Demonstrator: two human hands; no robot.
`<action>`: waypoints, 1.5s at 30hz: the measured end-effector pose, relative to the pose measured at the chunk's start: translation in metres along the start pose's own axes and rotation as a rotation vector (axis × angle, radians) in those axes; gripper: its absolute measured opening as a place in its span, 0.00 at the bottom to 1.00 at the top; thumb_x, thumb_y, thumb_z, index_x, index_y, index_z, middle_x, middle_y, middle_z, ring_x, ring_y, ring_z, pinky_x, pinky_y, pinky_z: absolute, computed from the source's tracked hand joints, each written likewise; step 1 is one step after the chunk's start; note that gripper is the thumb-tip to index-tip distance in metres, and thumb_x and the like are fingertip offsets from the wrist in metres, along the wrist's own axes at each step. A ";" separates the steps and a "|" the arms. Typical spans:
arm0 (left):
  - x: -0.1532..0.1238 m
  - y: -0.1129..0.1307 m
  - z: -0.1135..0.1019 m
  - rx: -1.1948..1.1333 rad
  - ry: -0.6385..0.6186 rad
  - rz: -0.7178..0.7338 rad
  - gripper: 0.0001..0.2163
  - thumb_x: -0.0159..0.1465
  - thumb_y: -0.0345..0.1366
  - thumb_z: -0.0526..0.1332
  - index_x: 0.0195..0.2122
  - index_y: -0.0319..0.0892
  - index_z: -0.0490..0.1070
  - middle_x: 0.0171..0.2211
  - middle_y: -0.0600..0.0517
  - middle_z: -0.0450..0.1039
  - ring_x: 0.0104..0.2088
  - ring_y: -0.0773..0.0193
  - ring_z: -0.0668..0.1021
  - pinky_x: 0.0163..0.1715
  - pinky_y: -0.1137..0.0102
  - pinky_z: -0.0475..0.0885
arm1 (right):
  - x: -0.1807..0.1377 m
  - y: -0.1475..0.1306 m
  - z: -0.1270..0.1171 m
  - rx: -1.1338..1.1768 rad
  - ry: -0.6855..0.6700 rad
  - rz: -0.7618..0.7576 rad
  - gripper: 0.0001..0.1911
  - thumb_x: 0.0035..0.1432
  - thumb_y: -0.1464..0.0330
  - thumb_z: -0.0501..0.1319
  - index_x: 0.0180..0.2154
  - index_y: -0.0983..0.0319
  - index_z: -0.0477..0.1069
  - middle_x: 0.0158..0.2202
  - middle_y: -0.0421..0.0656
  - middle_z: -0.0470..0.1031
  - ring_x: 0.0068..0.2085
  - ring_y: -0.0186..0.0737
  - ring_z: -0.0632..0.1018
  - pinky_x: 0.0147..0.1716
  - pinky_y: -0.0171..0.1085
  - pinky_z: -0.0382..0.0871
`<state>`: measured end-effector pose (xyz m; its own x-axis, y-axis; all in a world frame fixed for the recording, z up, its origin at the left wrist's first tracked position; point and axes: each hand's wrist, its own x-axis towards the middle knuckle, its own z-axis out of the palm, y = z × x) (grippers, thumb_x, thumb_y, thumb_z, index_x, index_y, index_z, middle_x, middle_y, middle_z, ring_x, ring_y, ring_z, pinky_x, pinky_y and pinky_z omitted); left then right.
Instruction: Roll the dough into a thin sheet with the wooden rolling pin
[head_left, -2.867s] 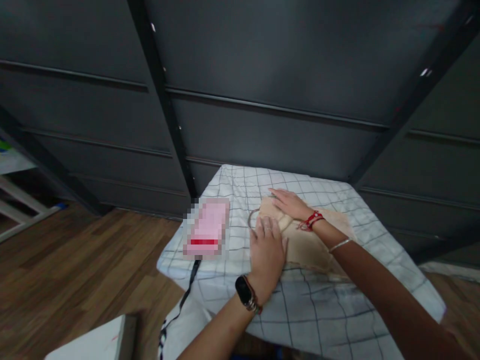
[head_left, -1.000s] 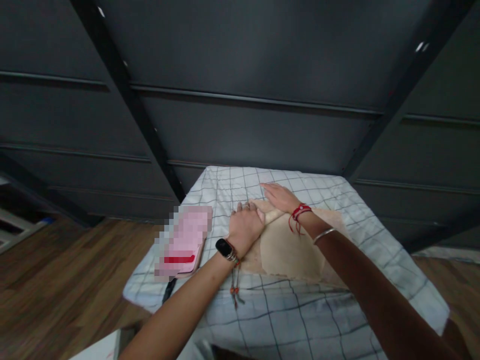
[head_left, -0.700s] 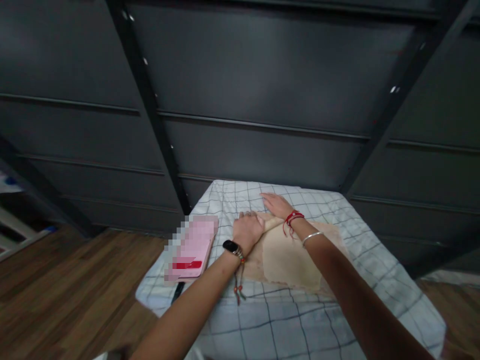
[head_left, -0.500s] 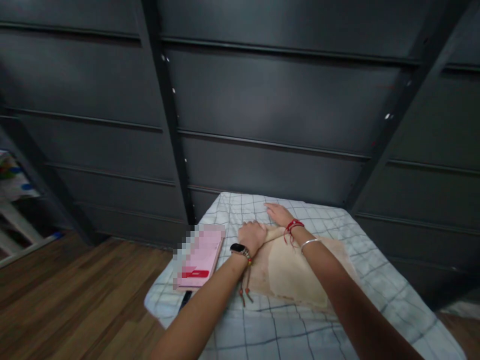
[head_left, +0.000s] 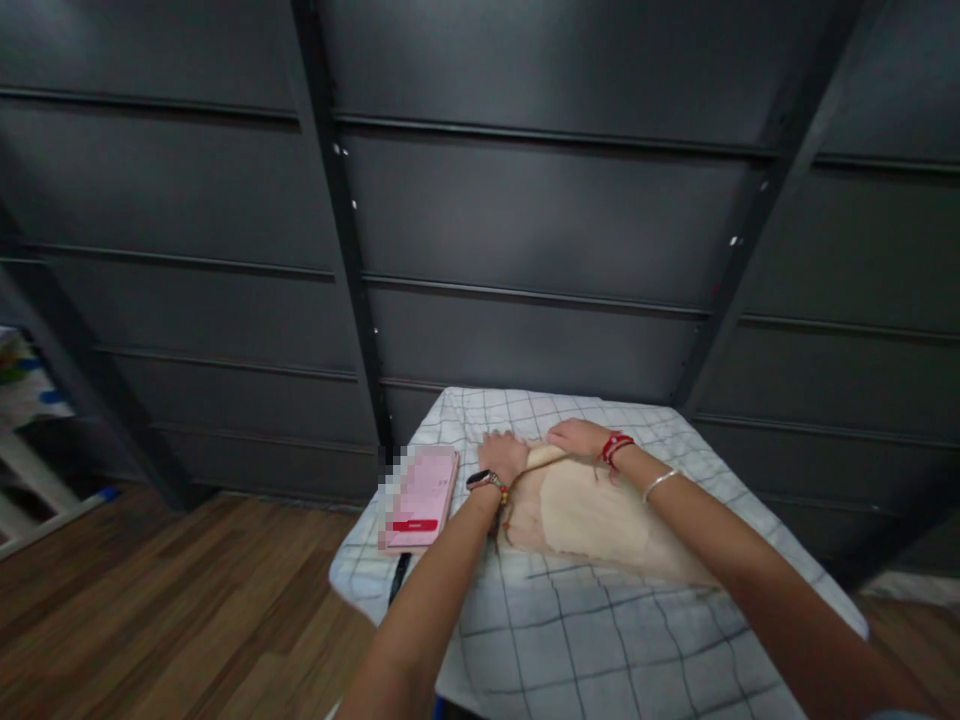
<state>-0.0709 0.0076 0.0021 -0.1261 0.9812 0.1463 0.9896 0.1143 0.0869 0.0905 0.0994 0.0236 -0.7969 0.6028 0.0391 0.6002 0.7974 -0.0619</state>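
Note:
A light brown, cloth-like sheet (head_left: 529, 508) with a paler cream layer (head_left: 585, 510) on it lies on a white checked cloth. Its far edge is rolled or folded over into a thick ridge (head_left: 544, 456). My left hand (head_left: 504, 455) presses on the left end of this ridge, fingers bent over it; a dark-faced watch and beads circle that wrist. My right hand (head_left: 579, 438) is closed over the ridge farther right, its fingertips partly hidden. Red cords and a silver bangle are on the right wrist.
A pink booklet-like item (head_left: 426, 490) with a red strip (head_left: 415, 525) lies left of my left hand, partly pixelated. The checked cloth (head_left: 555, 640) covers a small table against a dark panelled wall (head_left: 525, 200). Wooden floor (head_left: 187, 590) shows at left.
My right hand has come from lying stretched out beyond the ridge to gripping it. My left hand stays on its left end. The view has shifted slightly.

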 end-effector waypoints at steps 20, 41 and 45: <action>-0.046 0.031 0.015 -0.019 0.127 0.528 0.24 0.69 0.48 0.42 0.61 0.40 0.59 0.61 0.42 0.58 0.62 0.51 0.59 0.60 0.57 0.52 | -0.189 -0.031 0.028 -0.095 0.210 0.197 0.17 0.65 0.62 0.47 0.42 0.62 0.71 0.42 0.51 0.73 0.42 0.47 0.75 0.42 0.44 0.68; 0.029 0.062 0.009 -0.017 -0.001 0.502 0.24 0.68 0.46 0.43 0.61 0.38 0.57 0.51 0.42 0.70 0.50 0.54 0.73 0.47 0.65 0.67 | -0.115 0.018 0.036 -0.059 0.237 0.280 0.25 0.67 0.57 0.41 0.57 0.60 0.63 0.54 0.51 0.69 0.55 0.51 0.67 0.50 0.51 0.62; 0.043 0.065 0.014 -0.032 -0.026 0.476 0.24 0.68 0.44 0.42 0.61 0.39 0.57 0.48 0.44 0.72 0.47 0.56 0.74 0.45 0.66 0.67 | -0.107 0.030 0.033 -0.076 0.235 0.291 0.25 0.67 0.58 0.41 0.57 0.61 0.62 0.53 0.51 0.69 0.55 0.50 0.67 0.50 0.49 0.61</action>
<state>-0.0114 0.0597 0.0006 0.3430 0.9269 0.1522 0.9343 -0.3534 0.0464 0.1918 0.0578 -0.0150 -0.5606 0.7866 0.2586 0.8092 0.5867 -0.0304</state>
